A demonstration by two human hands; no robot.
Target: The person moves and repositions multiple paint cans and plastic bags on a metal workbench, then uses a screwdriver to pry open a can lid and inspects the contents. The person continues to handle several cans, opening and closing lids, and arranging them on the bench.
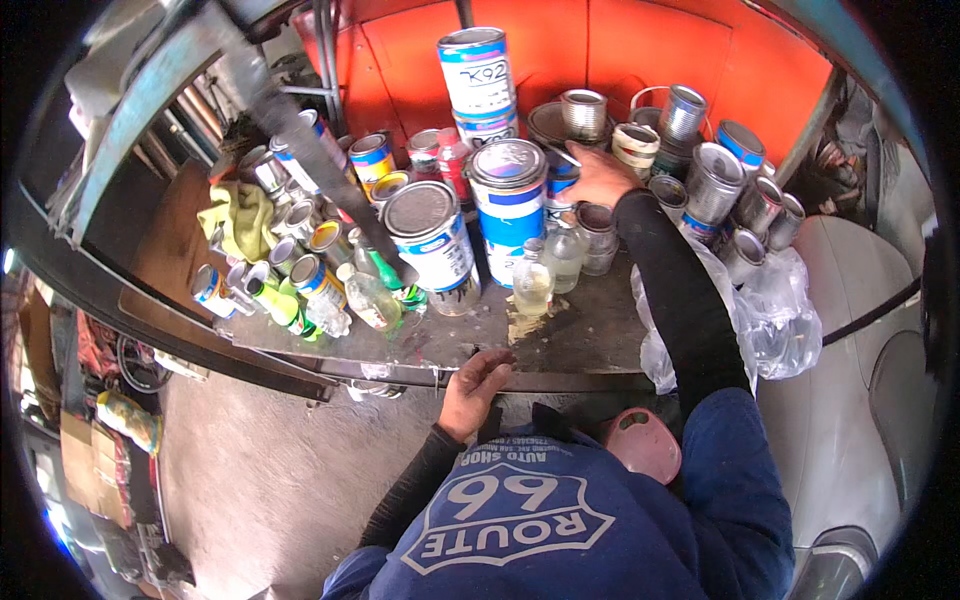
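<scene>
Reaching over the bench (600,345), my right hand (603,178) has its fingers around a small blue-labelled paint can (562,172), partly hidden behind other things. Just left of it stands a tall blue-and-white paint can (510,205) with a paint-stained lid. Two clear bottles of pale liquid, one a glass-like bottle (533,280), sit in front. Down at the bench's front edge, my left hand (475,392) has loosely bent fingers with nothing visible in them. A large white-and-blue can (432,240) with a drip-marked base is beyond it.
Several cans and green-labelled bottles (283,305) crowd the left side, beside a yellow-green cloth (240,220). Metal tins (715,185) and clear plastic bags (775,320) lie right. A dark upright bar (300,140) crosses the left side. A pink object (645,445) is near my body.
</scene>
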